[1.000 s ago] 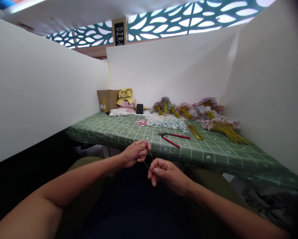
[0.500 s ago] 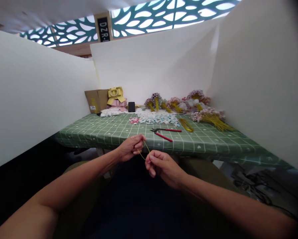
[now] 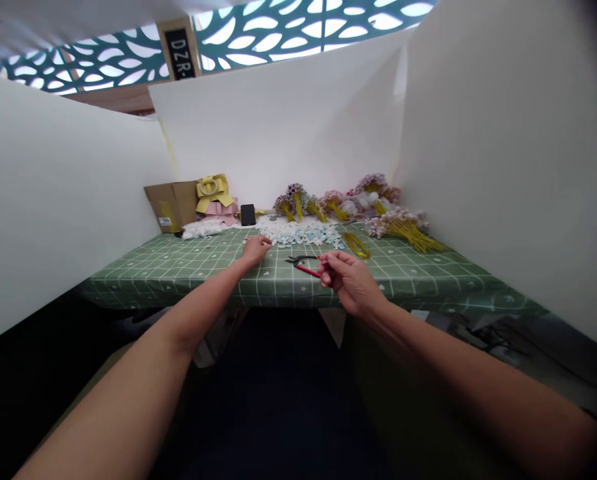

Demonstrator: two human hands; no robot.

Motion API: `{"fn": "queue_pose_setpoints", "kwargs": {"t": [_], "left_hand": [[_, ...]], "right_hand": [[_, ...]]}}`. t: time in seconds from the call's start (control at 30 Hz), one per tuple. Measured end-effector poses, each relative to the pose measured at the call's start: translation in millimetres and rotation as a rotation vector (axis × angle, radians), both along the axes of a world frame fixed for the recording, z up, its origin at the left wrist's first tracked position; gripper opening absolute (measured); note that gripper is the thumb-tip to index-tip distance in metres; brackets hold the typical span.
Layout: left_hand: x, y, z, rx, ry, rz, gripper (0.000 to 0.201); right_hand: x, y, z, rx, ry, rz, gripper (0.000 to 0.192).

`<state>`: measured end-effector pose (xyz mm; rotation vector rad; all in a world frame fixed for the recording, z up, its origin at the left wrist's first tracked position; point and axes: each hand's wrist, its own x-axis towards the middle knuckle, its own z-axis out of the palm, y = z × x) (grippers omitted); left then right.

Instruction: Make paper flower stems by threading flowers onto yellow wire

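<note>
My left hand (image 3: 256, 251) reaches over the table to the left edge of a loose pile of small white and pale blue pieces (image 3: 303, 235). Its fingers are bent together, covering the spot where small pink pieces lay; what they pinch, if anything, is hidden. Above the front of the table, my right hand (image 3: 347, 277) is closed, thumb against fingers, on a thin yellow wire (image 3: 318, 254) that barely shows. Behind that hand lie pliers (image 3: 306, 269) with red handles, jaws pointing left, partly covered by the fingers.
A coil of yellow wire (image 3: 356, 245) lies right of the pile. Bunches of small flowers on yellow stems (image 3: 411, 233) are at the back right. A cardboard box (image 3: 176, 203), yellow and pink bows (image 3: 213, 193) and a black phone-like object (image 3: 248, 215) stand at the back left. White panels (image 3: 278, 127) surround the table.
My left hand has let go of the yellow wire and moved forward to the pile. My right hand has risen to the right, keeping the wire. The view has shifted.
</note>
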<state>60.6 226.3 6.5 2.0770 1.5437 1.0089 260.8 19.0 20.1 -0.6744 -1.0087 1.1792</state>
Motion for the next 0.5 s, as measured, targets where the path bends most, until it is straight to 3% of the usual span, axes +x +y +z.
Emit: {"fn": "queue_pose_setpoints", "kwargs": {"t": [0.13,0.27,0.5], "left_hand": [[26.2,13.9,-10.8,0.049,0.137,0.035,0.03],[40.5,22.1,-17.4,0.052,0.242,0.069,0.024],[28.7,37.4,-12.6,0.128,0.35,0.144,0.036]], "right_hand": [[7.3,-0.2,2.3,0.013,0.011,-0.018,0.025],[15.6,1.8,4.0,0.021,0.028,-0.022,0.022],[28.8,8.0,7.5,0.069,0.023,-0.074,0.021]]}}
